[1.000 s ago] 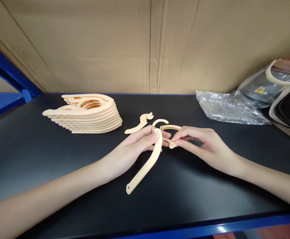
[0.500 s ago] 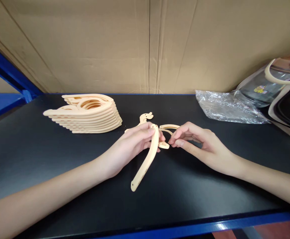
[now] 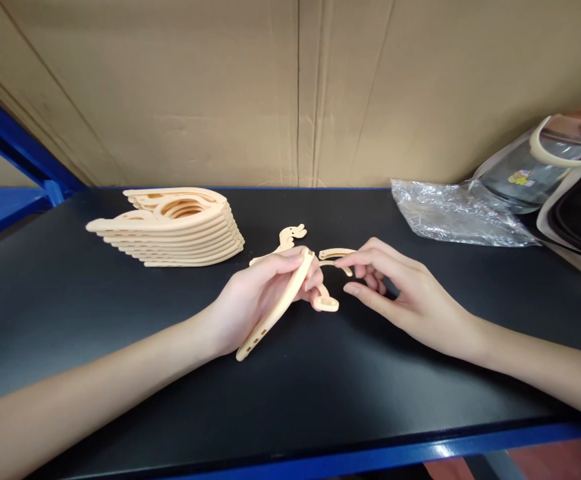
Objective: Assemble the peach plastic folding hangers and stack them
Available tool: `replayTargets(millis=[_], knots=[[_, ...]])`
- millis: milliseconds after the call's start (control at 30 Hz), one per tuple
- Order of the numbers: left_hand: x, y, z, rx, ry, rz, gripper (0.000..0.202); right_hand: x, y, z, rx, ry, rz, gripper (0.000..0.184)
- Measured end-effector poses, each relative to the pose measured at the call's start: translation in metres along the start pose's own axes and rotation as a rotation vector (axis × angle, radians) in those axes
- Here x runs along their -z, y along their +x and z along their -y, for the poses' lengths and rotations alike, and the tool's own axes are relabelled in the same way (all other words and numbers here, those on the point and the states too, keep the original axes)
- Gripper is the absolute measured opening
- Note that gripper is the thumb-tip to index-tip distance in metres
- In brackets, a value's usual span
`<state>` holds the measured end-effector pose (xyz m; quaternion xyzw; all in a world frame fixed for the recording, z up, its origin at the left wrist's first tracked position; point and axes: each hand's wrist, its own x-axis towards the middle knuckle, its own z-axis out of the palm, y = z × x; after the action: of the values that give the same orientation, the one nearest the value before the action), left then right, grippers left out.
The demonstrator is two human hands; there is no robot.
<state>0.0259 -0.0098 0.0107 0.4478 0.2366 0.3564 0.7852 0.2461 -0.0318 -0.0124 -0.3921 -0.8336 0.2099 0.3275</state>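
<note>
My left hand (image 3: 275, 283) is closed on a cream, curved plastic hanger arm (image 3: 275, 310), which slants down toward me with small slots along its lower end. Beneath those fingers pokes out a cream piece with a ring-like end (image 3: 326, 304); its other end is hidden, and I cannot tell if it joins the arm. My right hand (image 3: 390, 277) is open, thumb and index finger apart. Its index fingertip is at two loose curved strips (image 3: 336, 253) lying on the table; whether it touches them I cannot tell. Behind my left hand lies a cream animal-head-shaped piece (image 3: 290, 235), partly covered.
A stack of cream folded hangers (image 3: 185, 243) stands at the left on the black tabletop (image 3: 330, 380). Crumpled clear plastic wrap (image 3: 455, 213) and a clear container with a cream handle (image 3: 515, 170) are at the right. Cardboard (image 3: 210, 93) stands behind; a blue edge (image 3: 370, 450) runs along the front.
The hanger arm has turned in my left hand, its lower end swinging left and up and its slotted side now showing. The ring-ended piece has dropped slightly. My right fingers have spread toward the loose strips.
</note>
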Motion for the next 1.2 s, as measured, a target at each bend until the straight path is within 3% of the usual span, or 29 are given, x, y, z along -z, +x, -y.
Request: replayTargets(millis=[233, 500, 600, 733, 867, 1067, 1200], knots=[[0.003, -0.002, 0.0, 0.077, -0.023, 0.072, 0.023, 0.0, 0.007, -0.008, -0.072, 0.167, 0.105, 0.016], [0.009, -0.001, 0.002, 0.156, 0.016, 0.127, 0.022, 0.007, 0.007, -0.003, -0.106, 0.233, -0.005, 0.02], [0.007, 0.001, 0.005, 0.244, 0.122, 0.116, 0.025, 0.009, 0.007, -0.002, -0.127, 0.259, -0.043, 0.016], [0.001, -0.002, 0.007, 0.312, 0.413, 0.049, 0.028, 0.007, 0.008, -0.002, -0.209, 0.415, -0.025, 0.024], [-0.005, -0.011, 0.006, 0.166, 0.69, 0.038, 0.029, 0.004, 0.007, -0.003, -0.293, 0.598, 0.023, 0.027], [0.001, -0.02, 0.011, -0.23, 1.55, 0.022, 0.035, 0.004, 0.008, -0.007, -0.373, 0.608, 0.025, 0.028], [0.007, -0.017, 0.013, -0.468, 1.698, 0.038, 0.036, 0.005, 0.011, -0.008, -0.399, 0.546, 0.011, 0.032]])
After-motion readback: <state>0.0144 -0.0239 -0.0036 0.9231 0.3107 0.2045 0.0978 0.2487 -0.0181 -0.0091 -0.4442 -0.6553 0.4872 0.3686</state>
